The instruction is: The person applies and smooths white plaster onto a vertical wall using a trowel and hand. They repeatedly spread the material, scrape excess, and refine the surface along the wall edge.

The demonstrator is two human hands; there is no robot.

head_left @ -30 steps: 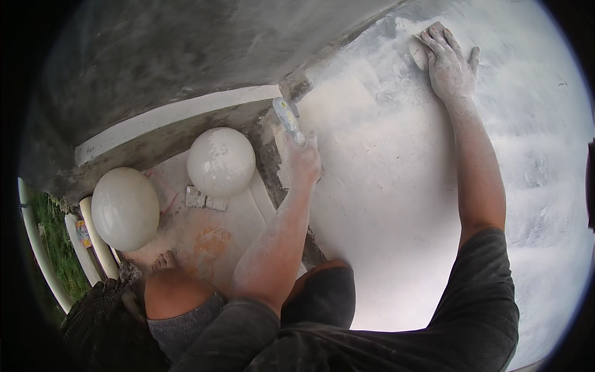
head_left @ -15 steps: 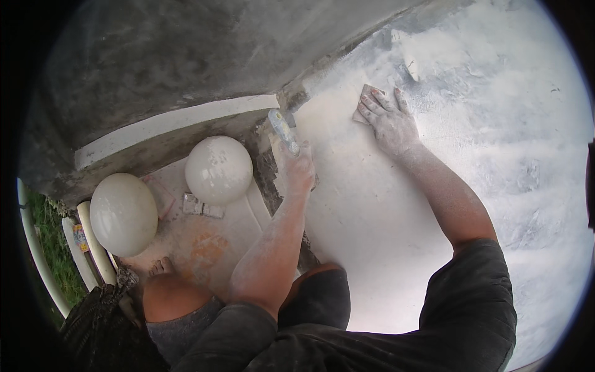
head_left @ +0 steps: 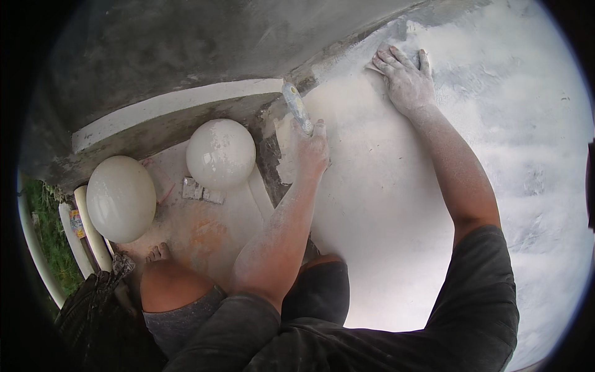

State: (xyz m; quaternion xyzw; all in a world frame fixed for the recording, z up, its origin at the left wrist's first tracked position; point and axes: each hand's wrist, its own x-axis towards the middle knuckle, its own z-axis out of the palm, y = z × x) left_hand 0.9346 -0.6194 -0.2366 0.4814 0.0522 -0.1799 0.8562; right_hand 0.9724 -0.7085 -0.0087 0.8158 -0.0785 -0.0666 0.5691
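My right hand (head_left: 409, 84), coated in white dust, presses flat against the white-skimmed wall (head_left: 384, 204) near its upper edge. Under its fingers is a folded piece of sandpaper (head_left: 374, 66); only a corner peeks out beside the fingertips. My left hand (head_left: 312, 149) is closed round what looks like a putty knife (head_left: 297, 108), beside the wall's left edge. The knife's dusty grey handle points up and away from the fist, while its blade is hidden.
Two dusty white globes (head_left: 221, 154) (head_left: 121, 199) stand to the left above a stained floor (head_left: 207, 239). Small grey blocks (head_left: 201, 191) lie between them. A white ledge (head_left: 180, 105) runs below a bare grey wall (head_left: 186, 43). Pale rails (head_left: 93, 226) edge the left, with grass beyond.
My right hand has slid up and slightly right along the wall with the sandpaper. My left hand, with the putty knife, has shifted a little up and right.
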